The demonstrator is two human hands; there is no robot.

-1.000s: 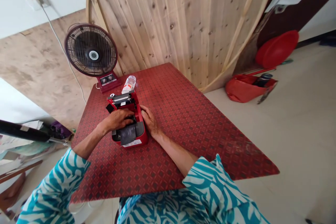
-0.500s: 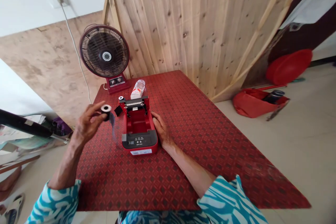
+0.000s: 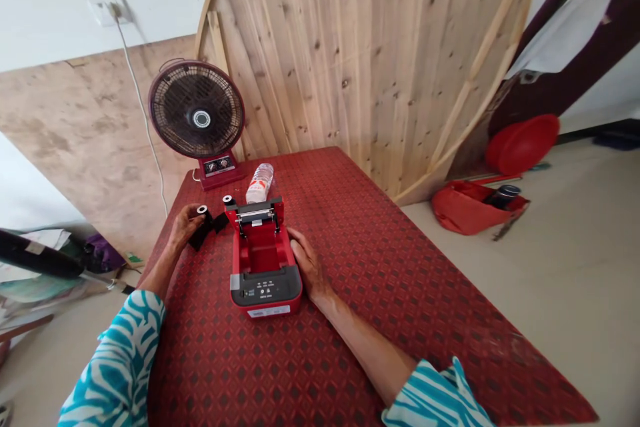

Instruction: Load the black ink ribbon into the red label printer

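Observation:
A red and black label printer (image 3: 266,288) stands on the table with its lid raised and its red inner bay exposed. My right hand (image 3: 311,265) lies along the printer's right side, fingers wrapped against its wall. Left of the printer, my left hand (image 3: 184,225) pinches a black ribbon roll (image 3: 203,213) with a white core, low over the table. A dark length of ribbon (image 3: 201,235) hangs below the fingers. Another small roll with a white core (image 3: 229,200) is beside the raised lid, with black ribbon (image 3: 220,221) near it.
Behind the printer lies a clear plastic bottle (image 3: 260,183) with a red and white label. A dark red fan (image 3: 201,119) stands at the table's back left. The table (image 3: 370,293) has a red patterned cover. On the floor at right rests a red bag (image 3: 457,208).
My left hand has moved away from me and lowered toward the table with the ribbon roll. My right hand stays against the printer. The view has shifted slightly.

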